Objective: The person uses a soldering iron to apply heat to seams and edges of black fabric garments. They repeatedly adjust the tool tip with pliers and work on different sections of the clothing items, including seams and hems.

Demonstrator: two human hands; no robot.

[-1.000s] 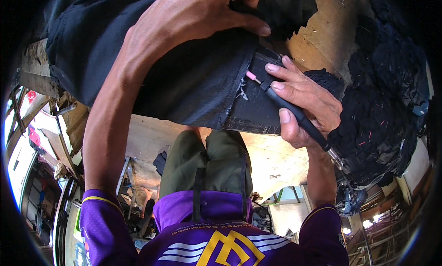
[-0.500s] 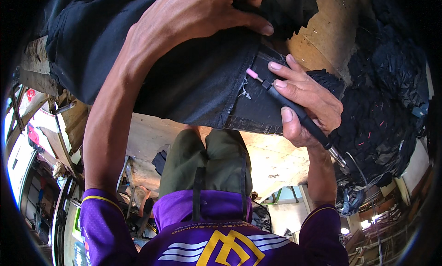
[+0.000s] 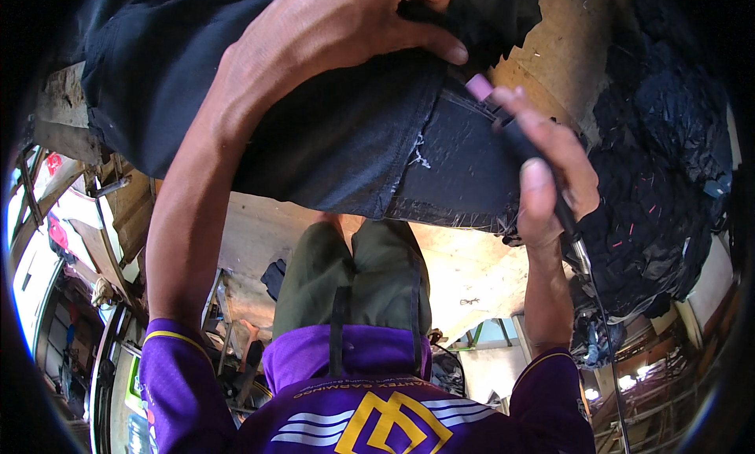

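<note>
Dark cloth, a black garment point(image 3: 330, 132) with a seam and a few loose white threads, drapes over a flat black board point(image 3: 464, 155). My left hand point(image 3: 354, 22) lies on the garment near the top edge, thumb and finger curled around a fold of it; its other fingertips are cut off or hidden. In my right hand point(image 3: 562, 167), somewhat blurred, is a slim black rotary grinder point(image 3: 515, 139) with a pink grinding stone point(image 3: 478, 86) at its tip. The stone is over the board's upper right part, near the ragged cloth edge; whether it touches cannot be seen.
A heap of crumpled black cloth point(image 3: 661, 194) lies at the right, with some reddish thread bits on it. The grinder's cable point(image 3: 605, 320) runs down at the right. Worn wooden board point(image 3: 562, 53) shows beyond the cloth. Wooden frames point(image 3: 118, 210) stand at the left.
My right hand has moved the grinder up and to the right, away from the loose white threads by the seam. My left hand has stayed nearly in place on the garment.
</note>
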